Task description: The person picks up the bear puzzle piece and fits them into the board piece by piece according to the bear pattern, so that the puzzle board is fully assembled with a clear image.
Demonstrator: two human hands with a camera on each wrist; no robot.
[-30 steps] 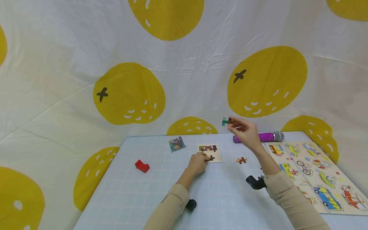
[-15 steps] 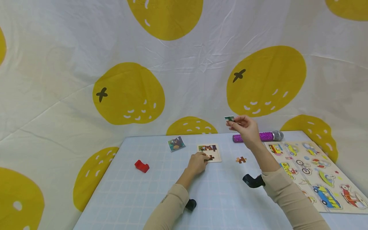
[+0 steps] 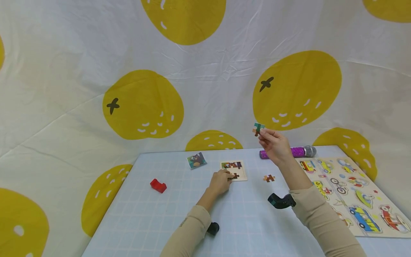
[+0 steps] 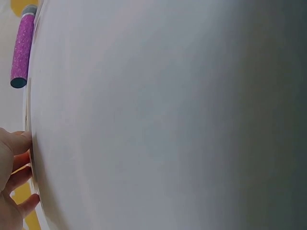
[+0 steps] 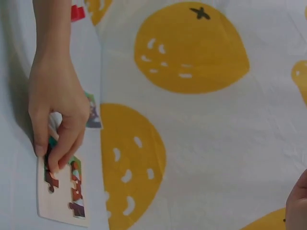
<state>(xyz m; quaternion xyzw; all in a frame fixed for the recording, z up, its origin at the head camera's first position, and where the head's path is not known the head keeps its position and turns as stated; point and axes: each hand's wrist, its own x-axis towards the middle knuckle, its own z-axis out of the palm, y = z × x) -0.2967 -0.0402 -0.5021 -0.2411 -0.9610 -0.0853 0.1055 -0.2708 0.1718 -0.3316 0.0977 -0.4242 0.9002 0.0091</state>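
Observation:
In the head view, my right hand [image 3: 277,145] pinches a green and brown jigsaw piece [image 3: 258,129] by its edge, raised well above the table. My left hand [image 3: 221,182] holds the near left side of a small wooden puzzle board [image 3: 243,175]. Seen from the right wrist, the left hand's bent fingers rest on the pieces lying in the board [image 5: 62,213], with one digit along its edge; the hand hides part of the picture. The board shows a bear scene and a bare wooden patch. Another brown jigsaw piece [image 3: 269,178] lies right of the board.
A picture card [image 3: 196,160] with a bear lies behind the left hand. A red block [image 3: 158,185] is at the left. A purple microphone [image 3: 297,152] lies behind the right hand, and a large vehicle puzzle board [image 3: 363,200] covers the right side.
My right hand has turned the pinched jigsaw piece about and lifted it slightly, so its printed face now shows. The left hand has stayed on the board.

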